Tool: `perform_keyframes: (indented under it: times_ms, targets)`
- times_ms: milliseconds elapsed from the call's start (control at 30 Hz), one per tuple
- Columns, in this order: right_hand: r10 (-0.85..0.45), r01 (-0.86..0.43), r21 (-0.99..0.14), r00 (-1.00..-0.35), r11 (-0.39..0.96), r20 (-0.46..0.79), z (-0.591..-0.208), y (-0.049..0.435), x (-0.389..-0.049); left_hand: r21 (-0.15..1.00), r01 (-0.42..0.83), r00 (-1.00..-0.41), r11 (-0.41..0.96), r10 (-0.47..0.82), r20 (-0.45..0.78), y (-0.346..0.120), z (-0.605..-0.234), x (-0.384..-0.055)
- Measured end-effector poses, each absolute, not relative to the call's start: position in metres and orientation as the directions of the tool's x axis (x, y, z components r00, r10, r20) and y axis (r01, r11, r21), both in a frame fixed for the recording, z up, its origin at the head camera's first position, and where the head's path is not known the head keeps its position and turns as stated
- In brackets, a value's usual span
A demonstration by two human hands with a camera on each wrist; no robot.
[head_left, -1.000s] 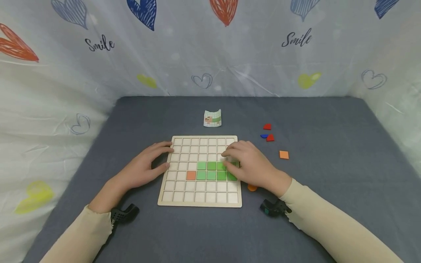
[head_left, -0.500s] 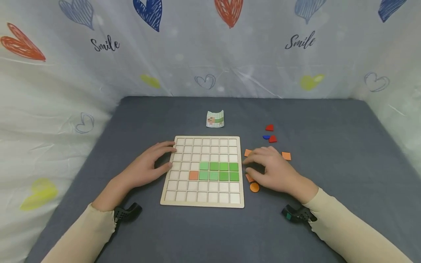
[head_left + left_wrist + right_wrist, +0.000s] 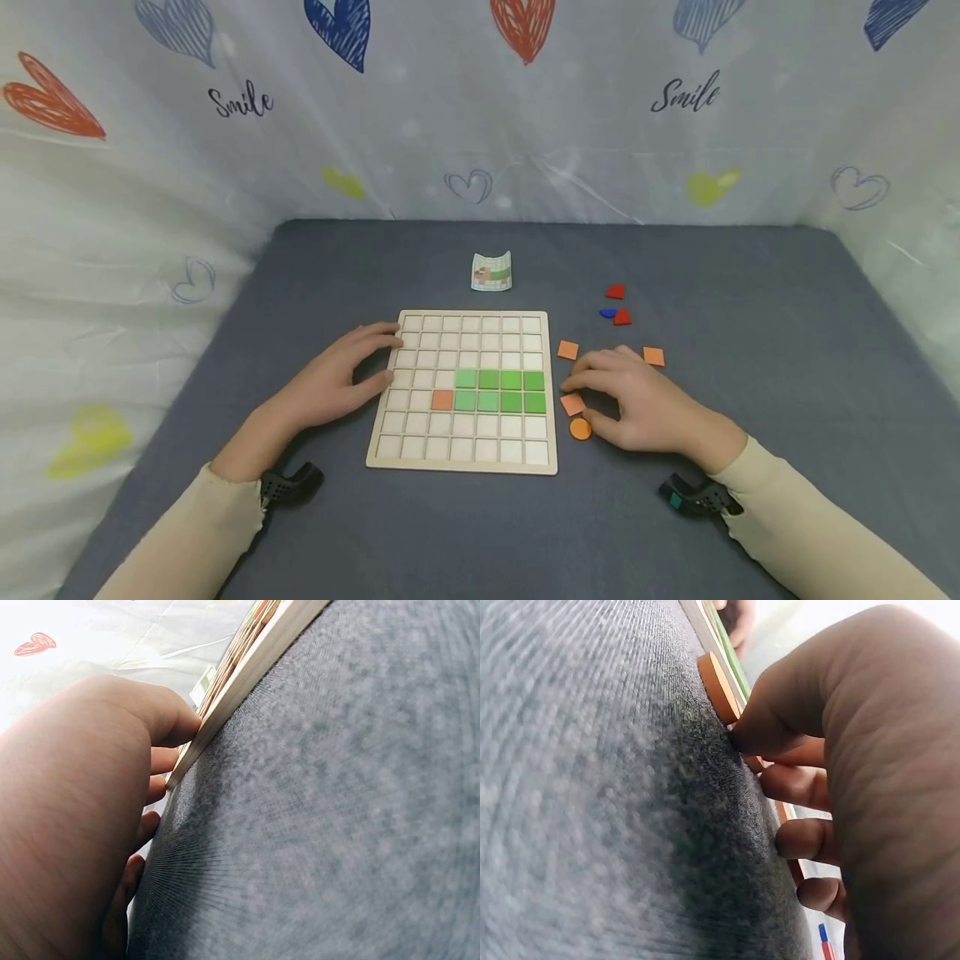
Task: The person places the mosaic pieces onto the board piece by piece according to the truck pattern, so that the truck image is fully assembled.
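Board [image 3: 458, 448]: pale, gridded, flat. Eight green tiles [image 3: 511, 401] fill two rows of four; one orange tile [image 3: 442, 400] adjoins the lower row's left end. Orange square [image 3: 573, 405], slightly rotated, and orange disc [image 3: 581, 429] lie right of it.

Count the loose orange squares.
3 visible: one orange square beside the upper half of the board, a second between board and right hand, a third beyond that hand. The hand may hide more.

Left hand [image 3: 326, 386]: fingertips touch gridded board [image 3: 461, 469]. Right hand [image 3: 641, 402]: orange square [image 3: 573, 405] beside thumb and index fingertips, orange disc [image 3: 580, 429] by thumb tip, green tiles [image 3: 512, 380] left of fingers.
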State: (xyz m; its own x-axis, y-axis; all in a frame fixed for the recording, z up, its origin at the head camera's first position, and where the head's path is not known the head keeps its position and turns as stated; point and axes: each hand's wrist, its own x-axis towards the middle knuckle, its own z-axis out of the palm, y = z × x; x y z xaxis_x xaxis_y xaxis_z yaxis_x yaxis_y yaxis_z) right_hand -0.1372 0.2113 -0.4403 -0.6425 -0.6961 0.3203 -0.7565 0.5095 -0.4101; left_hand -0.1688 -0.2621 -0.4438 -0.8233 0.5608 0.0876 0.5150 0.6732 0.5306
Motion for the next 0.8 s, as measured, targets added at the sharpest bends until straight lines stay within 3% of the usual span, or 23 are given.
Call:
perform_keyframes:
  times_ms: [133,367,633,800]
  targets:
    - [-0.717,-0.792,-0.382,-0.601,0.476,0.353,-0.4412,0.2109,-0.1383,0.534,0.518,-0.821,0.668,0.563,0.092,-0.2619,-0.4448,-0.1681]
    - [-0.717,-0.806,-0.372,-0.585,0.461,0.380,-0.4425,0.2091,-0.1385,0.531,0.517,-0.822,0.671,0.562,0.091,-0.2613,-0.4428,-0.1677]
    - [-0.701,-0.800,-0.383,-0.594,0.461,0.396,-0.4454,0.2088,-0.1393,0.536,0.508,-0.826,0.674,0.557,0.082,-0.2607,-0.4424,-0.1666]
    - [-0.677,-0.770,-0.410,-0.632,0.489,0.378,-0.4434,0.2069,-0.1395,0.534,0.514,-0.825,0.671,0.558,0.092,-0.2610,-0.4430,-0.1670]
